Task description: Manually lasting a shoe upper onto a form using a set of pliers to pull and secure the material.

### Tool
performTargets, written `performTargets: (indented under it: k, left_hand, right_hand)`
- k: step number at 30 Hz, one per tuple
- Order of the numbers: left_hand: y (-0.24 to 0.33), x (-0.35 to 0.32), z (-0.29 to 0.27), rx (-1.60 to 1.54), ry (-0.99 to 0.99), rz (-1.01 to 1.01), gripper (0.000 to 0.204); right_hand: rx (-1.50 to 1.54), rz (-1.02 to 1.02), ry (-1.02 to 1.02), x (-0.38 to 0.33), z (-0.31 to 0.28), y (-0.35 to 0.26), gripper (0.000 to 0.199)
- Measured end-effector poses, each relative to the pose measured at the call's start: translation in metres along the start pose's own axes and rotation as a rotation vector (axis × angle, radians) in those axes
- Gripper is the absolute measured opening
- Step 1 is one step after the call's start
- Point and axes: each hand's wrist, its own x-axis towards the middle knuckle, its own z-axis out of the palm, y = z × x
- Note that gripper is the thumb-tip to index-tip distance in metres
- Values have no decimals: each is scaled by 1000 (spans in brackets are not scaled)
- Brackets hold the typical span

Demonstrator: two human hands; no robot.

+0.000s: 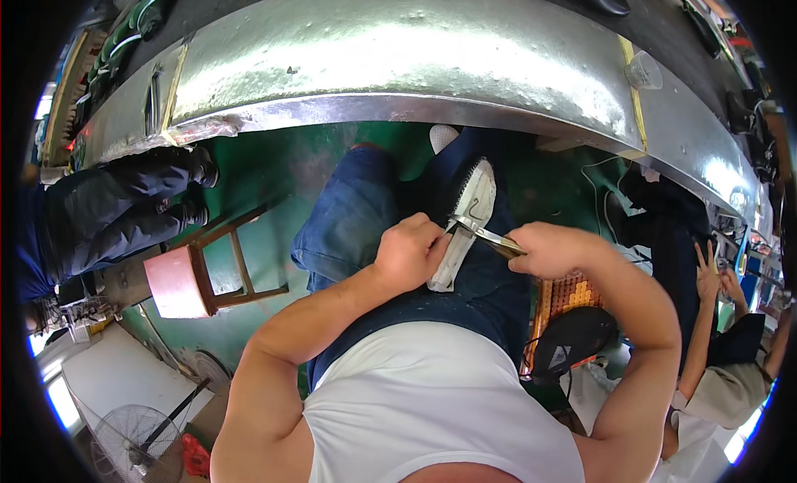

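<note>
A shoe with a white sole [470,207] lies sole-up across my lap, over my blue jeans. My left hand [409,252] grips the shoe at its near end, fingers curled around the edge. My right hand [550,249] is closed around the handles of metal pliers [488,234], whose jaws point left and meet the shoe's edge right beside my left fingers. The upper of the shoe is dark and mostly hidden under the sole.
A long metal-topped workbench [398,59] curves across the top. A small wooden stool [212,271] stands left on the green floor. Another person's legs [108,209] sit far left; a person [714,342] sits at right. A black shoe [573,340] lies by my right elbow. A fan [133,441] is lower left.
</note>
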Motion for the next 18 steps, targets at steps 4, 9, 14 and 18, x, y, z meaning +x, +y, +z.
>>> performTargets:
  k: [4,9,14,18]
  left_hand:
    - [-2,4,4,-55,27,52,8]
    - [-50,0,32,-294,-249,-367,55]
    - [-64,-1,25,-286,-396,-311,67]
    - [-72,7,27,-365,-451,-269,89]
  right_hand:
    - [309,142,-237,5,-20,-2,27]
    - [231,225,-285,4,-34,-16,39]
    - [-180,22,16,11,-15,12,33]
    - [-98,-123,186,40,33,63,30]
